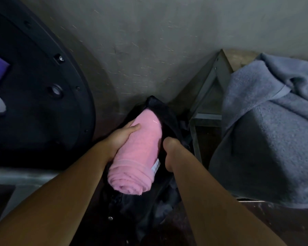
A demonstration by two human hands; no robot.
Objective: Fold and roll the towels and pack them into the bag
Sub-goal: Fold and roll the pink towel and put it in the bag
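Both arms are bare. The left forearm [60, 192] and the right forearm [212, 192] are uncovered along their whole visible length, down to the wrists. The left grip [122, 137] and the right grip [169, 153] are bare-skinned too.

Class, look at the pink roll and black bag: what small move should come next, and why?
Probably push the pink towel deeper: its far end is inside the bag, its near end sticks out. The left hand grips it; the right hand seems to hold the bag's edge open.
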